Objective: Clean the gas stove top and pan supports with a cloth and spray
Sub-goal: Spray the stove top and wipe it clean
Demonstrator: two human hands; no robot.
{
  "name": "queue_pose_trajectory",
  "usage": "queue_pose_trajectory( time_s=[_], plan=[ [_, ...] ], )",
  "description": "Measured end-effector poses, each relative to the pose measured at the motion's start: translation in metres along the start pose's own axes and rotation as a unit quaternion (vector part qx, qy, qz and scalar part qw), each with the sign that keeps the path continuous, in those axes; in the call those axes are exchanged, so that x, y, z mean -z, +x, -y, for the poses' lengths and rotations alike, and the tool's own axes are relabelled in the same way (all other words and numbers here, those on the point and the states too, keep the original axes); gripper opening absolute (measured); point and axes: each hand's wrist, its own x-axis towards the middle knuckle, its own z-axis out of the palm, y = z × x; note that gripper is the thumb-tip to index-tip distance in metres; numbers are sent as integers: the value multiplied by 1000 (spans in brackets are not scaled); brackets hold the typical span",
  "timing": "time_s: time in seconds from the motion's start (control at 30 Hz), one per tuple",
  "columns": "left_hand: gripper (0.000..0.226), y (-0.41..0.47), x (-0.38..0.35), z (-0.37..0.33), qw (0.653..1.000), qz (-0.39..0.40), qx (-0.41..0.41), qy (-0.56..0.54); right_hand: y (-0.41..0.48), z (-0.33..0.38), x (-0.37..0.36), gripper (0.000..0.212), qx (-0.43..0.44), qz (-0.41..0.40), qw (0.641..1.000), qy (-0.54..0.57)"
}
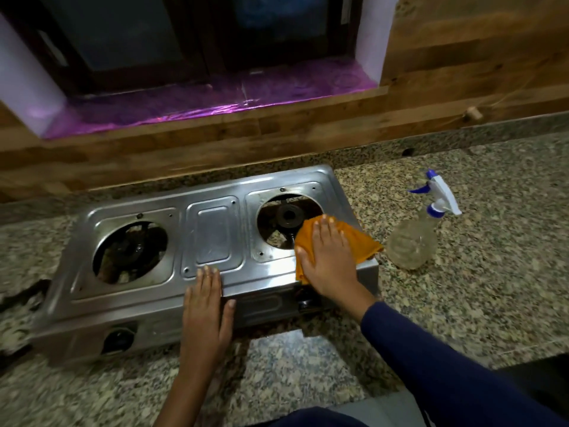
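The cloth (pixel 354 241) is pressed flat on the stove (pixel 212 235) under the open right hand (pixel 329 257); the empty left hand (pixel 206 309) is laid flat at the front edge.

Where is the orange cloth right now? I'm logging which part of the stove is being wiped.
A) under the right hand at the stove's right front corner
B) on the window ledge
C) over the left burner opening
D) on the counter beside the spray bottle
A: the right hand presses the orange cloth flat on the stove top, beside the right burner opening.
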Motion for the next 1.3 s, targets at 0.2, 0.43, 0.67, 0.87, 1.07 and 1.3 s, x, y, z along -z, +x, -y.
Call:
queue_pose_trajectory(
  time_s=[0.2,0.43,0.67,0.87,1.07,1.3],
  plan=[
    [74,1,-4,-1,984,-41,33,-169,-8,118,-51,66,128,43,990,47],
    [75,21,9,1,963,-82,50,-253,-7,141,-52,62,146,48,985,72],
    [80,81,-2,-19,996,16,28,-84,-21,-12,2,63,-41,-34,998,-30],
    [81,99,-13,-19,995,84,62,-2,53,-52,14,66,-31,8,999,-34],
    [79,96,-12,-22,993,90,70,-18,166,-45,9,61,6,11,998,-58],
    [76,97,-13,-21,992,93,84,-26,242,19,-13,57,110,55,991,-56]
  ],
)
